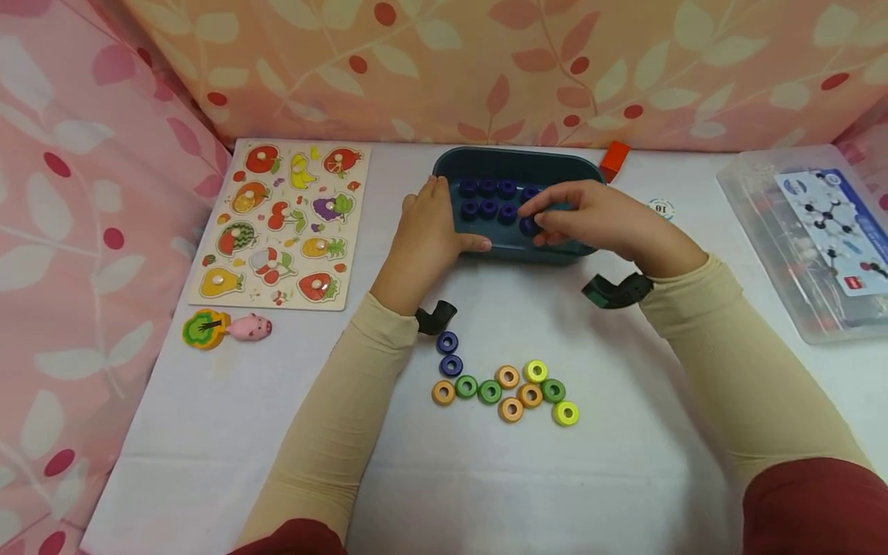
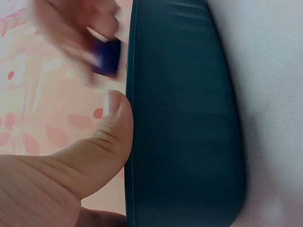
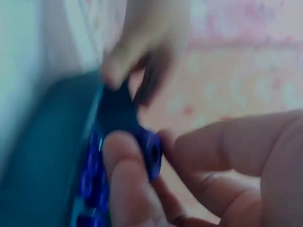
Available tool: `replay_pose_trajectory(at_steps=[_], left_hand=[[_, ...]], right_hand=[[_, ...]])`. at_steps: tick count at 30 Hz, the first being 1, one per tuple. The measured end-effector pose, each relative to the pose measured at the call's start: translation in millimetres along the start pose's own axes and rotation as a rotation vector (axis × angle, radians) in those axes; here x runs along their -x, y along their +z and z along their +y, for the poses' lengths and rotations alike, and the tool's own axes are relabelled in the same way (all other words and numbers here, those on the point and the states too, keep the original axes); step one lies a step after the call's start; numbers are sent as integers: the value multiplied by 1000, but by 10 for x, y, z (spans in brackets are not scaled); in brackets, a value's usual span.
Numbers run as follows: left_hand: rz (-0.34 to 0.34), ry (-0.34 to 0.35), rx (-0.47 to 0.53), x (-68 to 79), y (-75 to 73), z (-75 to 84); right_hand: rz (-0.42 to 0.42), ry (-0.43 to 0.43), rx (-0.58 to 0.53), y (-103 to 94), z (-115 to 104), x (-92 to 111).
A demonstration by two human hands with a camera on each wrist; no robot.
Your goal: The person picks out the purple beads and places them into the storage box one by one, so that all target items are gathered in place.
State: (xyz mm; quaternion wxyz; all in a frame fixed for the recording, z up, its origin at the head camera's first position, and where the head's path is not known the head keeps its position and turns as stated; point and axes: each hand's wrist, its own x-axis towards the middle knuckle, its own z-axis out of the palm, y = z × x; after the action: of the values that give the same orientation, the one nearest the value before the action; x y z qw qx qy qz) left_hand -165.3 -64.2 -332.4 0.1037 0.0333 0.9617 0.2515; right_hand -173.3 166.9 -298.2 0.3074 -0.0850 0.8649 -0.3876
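Note:
My right hand (image 1: 602, 220) pinches a dark blue ring bead (image 3: 151, 153) between thumb and fingertips, over the right part of a dark teal tub (image 1: 513, 256). In the left wrist view this bead (image 2: 109, 57) shows above the tub's rim, blurred. Two rows of blue ring beads (image 1: 488, 209) lie on the tub's floor, some at the right hidden behind my right hand. My left hand (image 1: 426, 239) holds the tub's left end, its thumb (image 2: 116, 125) on the near rim and its fingers toward the far left corner.
In front of the tub lie two blue rings (image 1: 451, 365) and several orange, green and yellow rings (image 1: 489, 391). A fruit puzzle board (image 1: 277, 223), tree piece (image 1: 204, 329) and pink pig (image 1: 250, 327) are left. Right are a red block (image 1: 614, 160) and clear case (image 1: 819, 324).

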Motion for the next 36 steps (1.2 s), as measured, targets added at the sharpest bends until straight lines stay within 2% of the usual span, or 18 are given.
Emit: replay_pose_trajectory(at_steps=[3, 8, 12, 19, 24, 30, 33, 36], left_hand=[[-3, -15, 8, 8, -16, -4], [-21, -19, 4, -2, -18, 4], [-20, -11, 1, -13, -13, 18], [-13, -14, 5, -13, -10, 22], [-13, -16, 7, -11, -5, 17], [-8, -12, -1, -9, 9, 6], [-1, -1, -3, -9, 11, 4], [5, 7, -6, -6, 8, 2]], right_hand=[[-21, 62, -16, -101, 69, -229], [-81, 115, -45, -97, 183, -507], [-49, 123, -76, -72, 208, -600], [-21, 105, -209, -56, 209, -650], [-10, 69, -240, -74, 222, -574], [54, 7, -235, -60, 131, -243], [6, -18, -233, 35, 62, -62], [-118, -46, -206, 218, 40, 38]])
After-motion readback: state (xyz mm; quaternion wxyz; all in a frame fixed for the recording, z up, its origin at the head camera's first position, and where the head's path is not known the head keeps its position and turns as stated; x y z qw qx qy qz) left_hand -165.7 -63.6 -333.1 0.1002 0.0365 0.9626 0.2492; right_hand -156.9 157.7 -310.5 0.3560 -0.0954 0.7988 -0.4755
